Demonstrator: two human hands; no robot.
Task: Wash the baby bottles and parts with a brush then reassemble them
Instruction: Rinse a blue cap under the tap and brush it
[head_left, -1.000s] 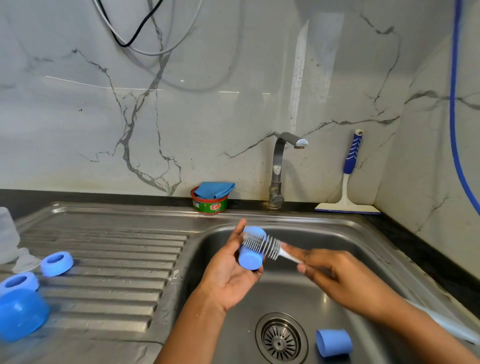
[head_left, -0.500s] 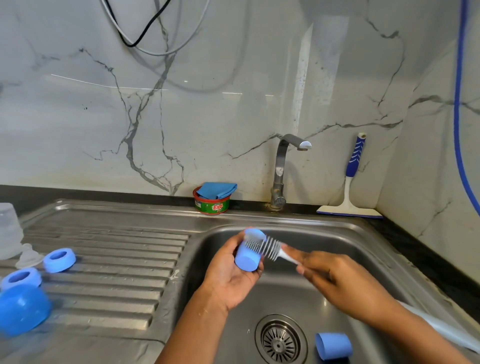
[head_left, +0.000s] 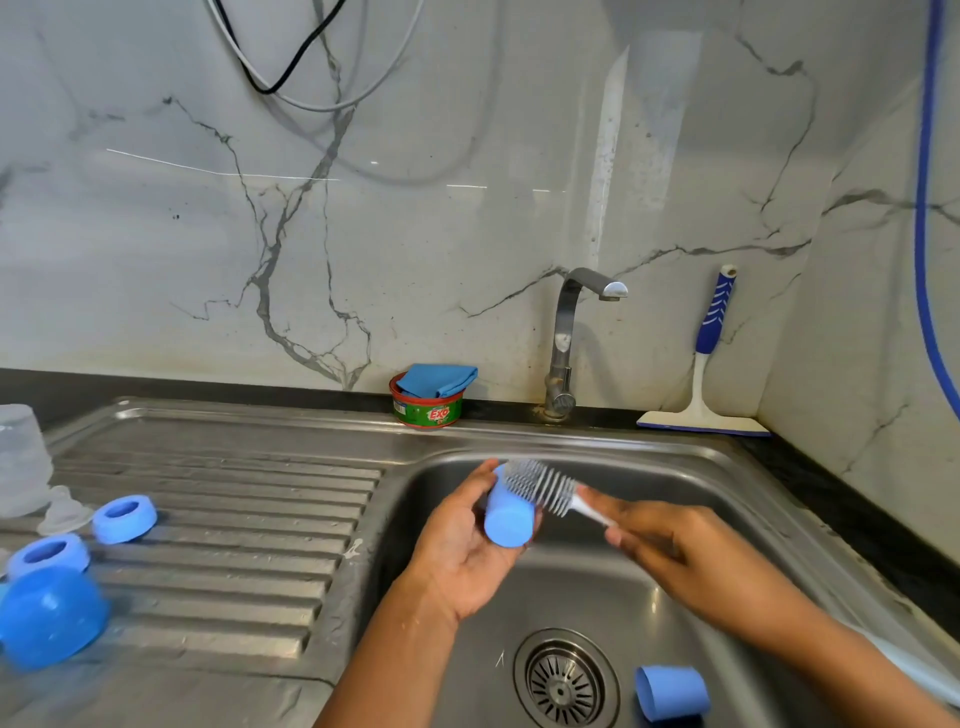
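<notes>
White marble-look wall (head_left: 467, 208) with grey veins across the whole back, black bench (head_left: 857, 519) along the bottom of it, and a stainless steel sink (head_left: 675, 462) with a ribbed drainboard (head_left: 234, 519) taking up the lower half of the frame.

Stuff around: a bent steel tap (head_left: 563, 343) at centre right. Just left of it sits a round red and green soap tub (head_left: 428, 410) with a folded blue cloth (head_left: 439, 379) on top. A white squeegee with a blue handle (head_left: 704, 384) leans in the right corner, and a blue hose (head_left: 924, 260) runs down the right edge. Black and white cables (head_left: 291, 78) loop at the top.

On the drainboard at far left there's a clear plastic bottle (head_left: 21, 462), mouth down as far as I can tell, with a clear silicone teat (head_left: 65, 512) beside it. Next to them are two blue screw rings (head_left: 124, 519) (head_left: 49, 556) and a blue dome-shaped cover (head_left: 49, 616), a bit blurry. Down in the basin, a loose blue cup-shaped cap (head_left: 672, 693) lies on its side just right of the round drain strainer (head_left: 563, 683).

Now the hands, both over the basin in the middle of the frame. The left hand (head_left: 462, 551) is wrapped around another blue cup-shaped cap (head_left: 508, 522), closed end towards the camera, thumb up along its side. The right hand (head_left: 670, 545) grips the white handle of a grey bristle bottle brush (head_left: 540, 486). The bristles are against the cap's far end, and I can't tell if they're inside it.
</notes>
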